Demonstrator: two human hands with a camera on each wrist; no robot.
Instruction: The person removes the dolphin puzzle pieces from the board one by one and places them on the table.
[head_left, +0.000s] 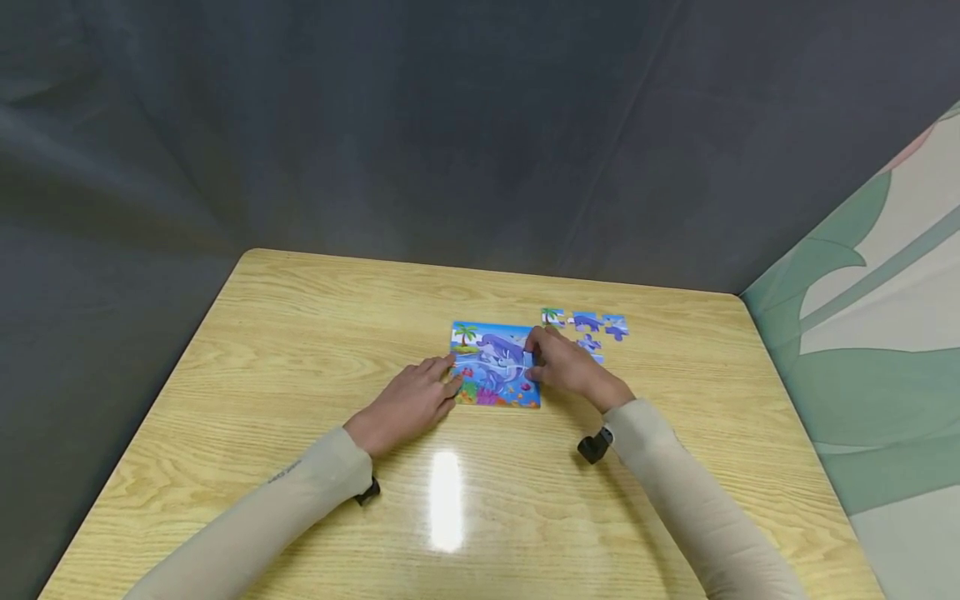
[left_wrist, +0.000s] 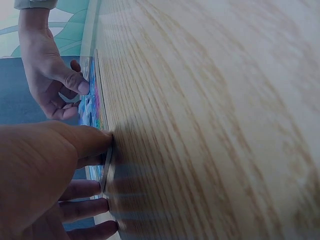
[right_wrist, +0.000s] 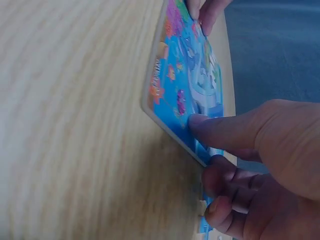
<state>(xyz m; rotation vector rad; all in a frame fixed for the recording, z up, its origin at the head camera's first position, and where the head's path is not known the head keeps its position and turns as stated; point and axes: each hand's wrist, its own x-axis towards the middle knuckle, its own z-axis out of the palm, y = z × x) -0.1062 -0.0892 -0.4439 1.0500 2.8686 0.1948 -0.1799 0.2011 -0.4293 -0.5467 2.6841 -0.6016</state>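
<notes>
A jigsaw puzzle board with a dolphin, palm tree and sea-floor picture lies flat on the wooden table. My left hand touches its left edge, fingers mostly extended; the left wrist view shows the thumb against the board's rim. At the right edge is my right hand, its thumb resting on the picture and its other fingers curled beside the rim. Whether a piece sits between them is hidden. Loose jigsaw pieces, one with a palm tree and one with a dolphin, lie just beyond the right hand.
Another loose blue piece lies farther right, and one more is partly covered by the right hand. The wooden table meets a dark curtain behind. A leaf-patterned wall stands along the right.
</notes>
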